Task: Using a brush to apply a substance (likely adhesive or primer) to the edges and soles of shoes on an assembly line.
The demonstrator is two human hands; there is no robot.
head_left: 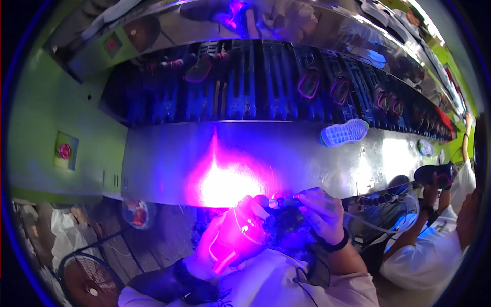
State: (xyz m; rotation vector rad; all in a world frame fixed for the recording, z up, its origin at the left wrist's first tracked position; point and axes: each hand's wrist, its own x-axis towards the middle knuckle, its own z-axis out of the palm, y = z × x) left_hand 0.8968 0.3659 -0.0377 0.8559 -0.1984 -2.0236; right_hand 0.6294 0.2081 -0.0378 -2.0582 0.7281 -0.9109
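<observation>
My left hand is wrapped round a shoe upper, in front of the metal bench edge. Strong pink light washes out the upper, so its details are hard to make out. My right hand grips a slim dark pen-like tool with its fingers closed. The tool's tip points left and is close to the upper's top end; I cannot tell whether they touch. From beside my right hand a pale thin tube runs off to the right.
Behind the steel bench runs a dark slatted conveyor carrying several dark shoe uppers. A pale shoe sole lies on the bench. At right, a co-worker's hand holds a dark shoe. A fan stands lower left.
</observation>
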